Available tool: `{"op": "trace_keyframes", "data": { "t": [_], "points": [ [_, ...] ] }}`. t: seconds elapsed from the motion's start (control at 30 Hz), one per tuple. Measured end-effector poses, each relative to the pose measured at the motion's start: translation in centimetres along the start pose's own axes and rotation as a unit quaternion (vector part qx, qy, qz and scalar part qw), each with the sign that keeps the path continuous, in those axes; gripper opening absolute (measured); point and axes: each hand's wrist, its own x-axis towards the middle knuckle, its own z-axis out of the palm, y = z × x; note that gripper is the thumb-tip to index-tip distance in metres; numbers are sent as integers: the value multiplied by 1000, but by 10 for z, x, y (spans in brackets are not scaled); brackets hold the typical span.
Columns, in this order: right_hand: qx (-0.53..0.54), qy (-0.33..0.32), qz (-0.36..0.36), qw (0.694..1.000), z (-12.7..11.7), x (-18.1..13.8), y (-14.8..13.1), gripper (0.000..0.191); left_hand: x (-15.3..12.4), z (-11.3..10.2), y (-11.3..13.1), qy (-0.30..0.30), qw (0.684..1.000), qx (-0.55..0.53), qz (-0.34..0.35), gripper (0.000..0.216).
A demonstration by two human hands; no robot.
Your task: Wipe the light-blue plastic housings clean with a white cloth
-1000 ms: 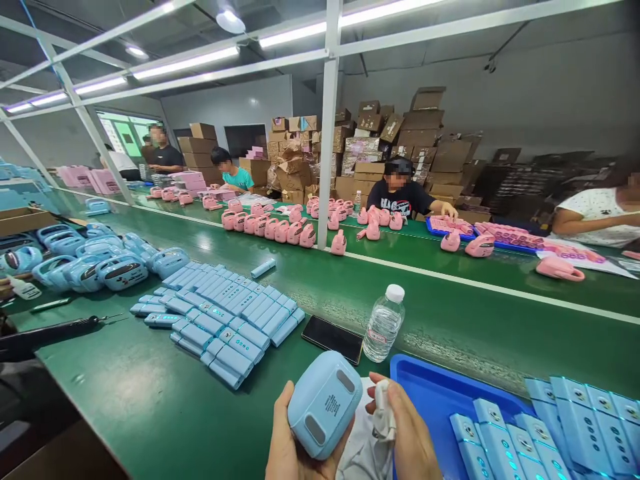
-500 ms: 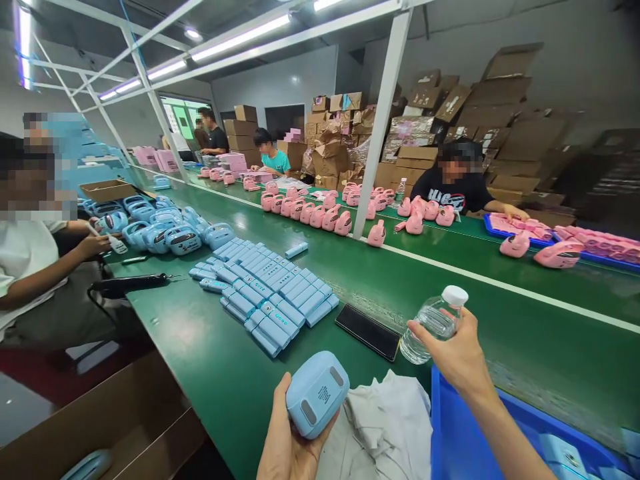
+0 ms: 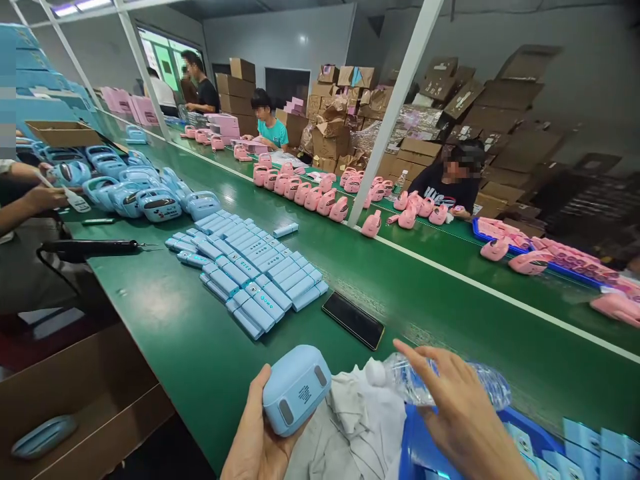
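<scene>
My left hand [image 3: 255, 440] grips a light blue rounded device [image 3: 296, 389] with its underside facing up, low in the view over the green table's near edge. My right hand [image 3: 453, 407] holds a clear plastic water bottle [image 3: 493, 387], tipped on its side with its white cap [image 3: 375, 373] pointing left over a crumpled white cloth [image 3: 355, 420]. The cloth lies between my hands on the table. A blue tray [image 3: 415, 447] sits under my right hand.
A black phone [image 3: 353, 319] lies flat ahead of me. Several light blue flat parts [image 3: 250, 270] are spread on the green table [image 3: 165, 313], with blue devices [image 3: 150, 197] beyond. Pink devices [image 3: 320, 197] line the far side, where people sit. A co-worker's hand [image 3: 43, 197] is at left.
My right hand let go of the cloth, reached to the upright bottle, took it and tipped it sideways over the cloth. My view swung left and down. The left hand kept holding the device.
</scene>
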Motion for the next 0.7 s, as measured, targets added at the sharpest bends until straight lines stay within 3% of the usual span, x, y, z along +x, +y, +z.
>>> {"op": "trace_keyframes", "data": {
  "t": [0.17, 0.53, 0.63, 0.7],
  "points": [
    [-67, -9, -44, 997, 23, -18, -12, 99, 1, -2, -2, -2, 1000, 10, 16, 60],
    [-84, -23, -34, 996, 28, -14, -24, 98, 3, -2, 1, 2, 1000, 6, 8, 60],
    [5, -32, 9, 999, 23, -16, -16, 102, 6, -2, 3, 1, 1000, 6, 3, 62],
    [139, -20, 93, 986, 13, -13, -8, 89, 9, -3, 5, 8, 1000, 9, -8, 67]
  ]
}}
